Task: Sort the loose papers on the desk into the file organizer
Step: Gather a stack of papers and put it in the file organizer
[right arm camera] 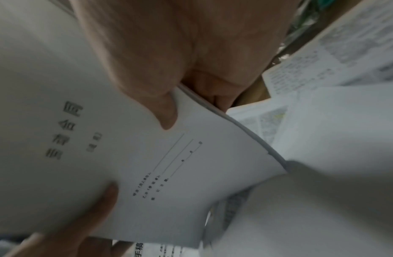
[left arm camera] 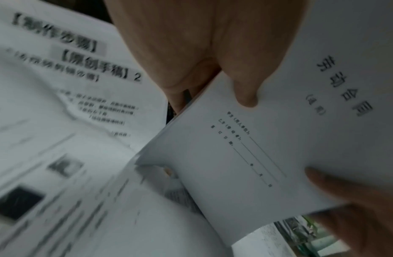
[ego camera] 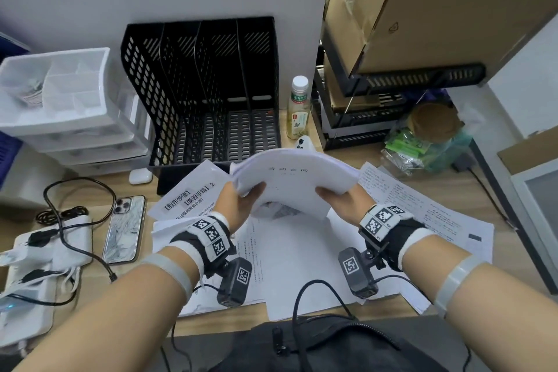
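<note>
A stack [ego camera: 297, 181] of white sheets is held above the bench [ego camera: 356, 151] by both hands, just in front of the black organizer [ego camera: 208, 93]. The left hand [ego camera: 241, 205] is closed on the stack's left edge, with the thumb on top and the fingers beneath, as is seen in the left wrist view. The right hand [ego camera: 344, 199] is closed on the right edge in the same way. The stack is bowed upward between the hands, and its top sheet is printed with a short title and blank lines.

More loose papers [ego camera: 302, 254] are spread flat on the bench below the stack, in front of the organizer. One sheet [ego camera: 187, 193] with bold headings lies at the organizer's front left corner. The organizer's four slots are seen to hold nothing.

A bottle [ego camera: 298, 109] stands just right of the organizer, and clear drawers [ego camera: 60, 106] are set to its left. A phone [ego camera: 125, 228] lies left of the papers, in front of the drawers.
</note>
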